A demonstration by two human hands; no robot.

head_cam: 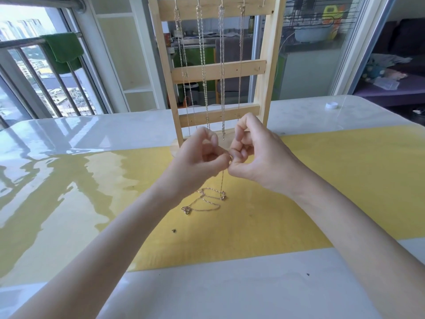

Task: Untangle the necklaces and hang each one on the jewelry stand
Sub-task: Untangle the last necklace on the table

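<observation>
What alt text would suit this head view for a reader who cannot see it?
Both hands, left hand and right hand, pinch one end of a gold necklace whose rest lies looped on the yellow mat. Behind stands a wooden stand with four chains hanging from its top rail.

top of the jewelry stand (215,71) runs off the upper edge. the left hand (197,161) and right hand (255,157) hide the clasp end of the gold necklace (204,201); pinch point too small to read.
</observation>
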